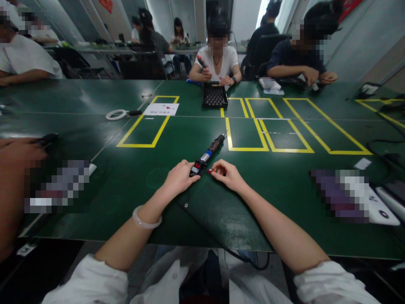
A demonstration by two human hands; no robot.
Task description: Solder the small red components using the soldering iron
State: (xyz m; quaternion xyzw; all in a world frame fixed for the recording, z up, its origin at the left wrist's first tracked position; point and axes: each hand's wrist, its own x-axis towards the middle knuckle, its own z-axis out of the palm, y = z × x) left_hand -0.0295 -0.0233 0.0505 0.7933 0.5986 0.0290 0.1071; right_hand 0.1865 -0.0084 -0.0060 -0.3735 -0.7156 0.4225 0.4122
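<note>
Head view: one tool (207, 155), its inner parts exposed, lying aslant near the middle of the green table (152, 177), tip toward the far edge. Left hand (181, 177): partly closed, fingers and thumb gripping the tool's near end. Right hand (228, 174): just beside it, fingertips pinched on one small red part (210, 171). One black cable (218, 241): runs over the near edge. One black tray (215, 96): at the far edge, before a seated person (218, 59).
</note>
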